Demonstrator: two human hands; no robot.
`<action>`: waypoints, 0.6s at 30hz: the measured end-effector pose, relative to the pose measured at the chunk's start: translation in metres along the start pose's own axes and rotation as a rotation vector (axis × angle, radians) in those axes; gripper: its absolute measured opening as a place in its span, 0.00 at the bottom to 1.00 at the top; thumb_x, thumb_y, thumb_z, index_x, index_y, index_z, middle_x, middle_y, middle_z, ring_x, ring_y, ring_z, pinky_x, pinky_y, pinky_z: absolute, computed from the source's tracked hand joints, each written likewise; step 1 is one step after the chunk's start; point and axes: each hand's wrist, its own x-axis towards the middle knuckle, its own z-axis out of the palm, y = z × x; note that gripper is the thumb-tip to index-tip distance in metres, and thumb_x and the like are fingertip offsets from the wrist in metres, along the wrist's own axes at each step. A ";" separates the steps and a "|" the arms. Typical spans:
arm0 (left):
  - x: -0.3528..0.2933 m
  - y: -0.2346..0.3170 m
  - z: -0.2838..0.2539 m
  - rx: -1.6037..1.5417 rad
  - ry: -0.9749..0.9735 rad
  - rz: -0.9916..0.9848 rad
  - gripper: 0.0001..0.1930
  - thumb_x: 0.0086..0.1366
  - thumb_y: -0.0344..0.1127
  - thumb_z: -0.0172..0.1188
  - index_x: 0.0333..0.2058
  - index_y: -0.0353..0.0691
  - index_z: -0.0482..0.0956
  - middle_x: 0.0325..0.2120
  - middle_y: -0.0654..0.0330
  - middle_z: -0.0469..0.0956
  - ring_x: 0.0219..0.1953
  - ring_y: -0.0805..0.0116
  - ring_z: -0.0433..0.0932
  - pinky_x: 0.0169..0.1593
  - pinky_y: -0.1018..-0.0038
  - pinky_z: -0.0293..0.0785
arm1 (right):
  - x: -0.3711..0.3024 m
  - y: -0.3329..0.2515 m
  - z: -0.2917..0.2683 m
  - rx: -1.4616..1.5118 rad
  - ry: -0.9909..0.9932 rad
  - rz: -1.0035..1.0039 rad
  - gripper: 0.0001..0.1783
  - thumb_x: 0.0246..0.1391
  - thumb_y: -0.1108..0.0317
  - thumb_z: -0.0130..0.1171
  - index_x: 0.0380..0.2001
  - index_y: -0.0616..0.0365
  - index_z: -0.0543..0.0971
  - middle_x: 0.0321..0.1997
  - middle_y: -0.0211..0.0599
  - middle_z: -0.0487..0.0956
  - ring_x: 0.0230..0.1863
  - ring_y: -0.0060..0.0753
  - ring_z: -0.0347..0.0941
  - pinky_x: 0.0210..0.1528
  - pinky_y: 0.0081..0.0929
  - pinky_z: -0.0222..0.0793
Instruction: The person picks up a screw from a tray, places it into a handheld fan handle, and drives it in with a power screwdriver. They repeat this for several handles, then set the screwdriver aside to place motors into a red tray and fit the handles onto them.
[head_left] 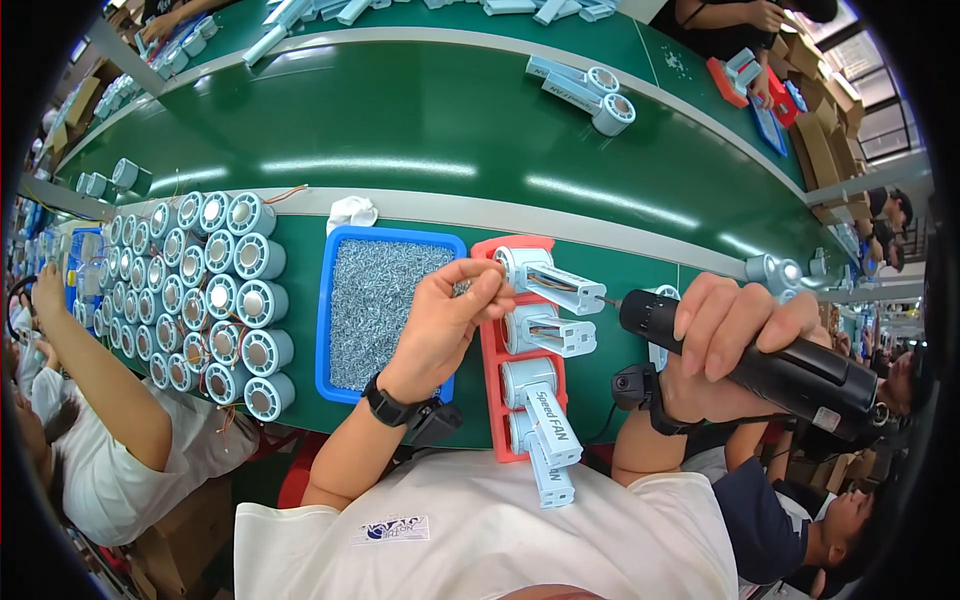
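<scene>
My right hand [740, 340] grips a black electric screwdriver [810, 378], held nearly level with its bit pointing left. The bit's tip is close to the end of the topmost light-blue handheld fan shell [568, 289]; I cannot tell if they touch. My left hand [440, 315] has thumb and forefinger pinched together beside that shell's round head; whatever they hold is too small to name. Several such shells rest by their round heads in a red holder [492, 375], their handles sticking out to the right. The upper handles lie open with wires inside.
Left of the holder stands a blue tray [328, 340] full of small screws [375, 300]. Rows of round light-blue motor housings [258, 257] with wires fill the left side. Two fan shells [612, 113] lie on the green conveyor belt [420, 110]. Other people work at both sides.
</scene>
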 end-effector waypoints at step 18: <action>0.018 -0.027 -0.002 -0.159 -0.062 0.094 0.08 0.70 0.34 0.54 0.38 0.34 0.75 0.28 0.64 0.76 0.26 0.81 0.75 0.31 0.89 0.76 | -0.008 -0.019 -0.004 0.314 0.388 -0.143 0.48 0.50 0.18 0.26 0.38 0.55 0.70 0.15 0.37 0.69 0.12 0.32 0.66 0.20 0.34 0.67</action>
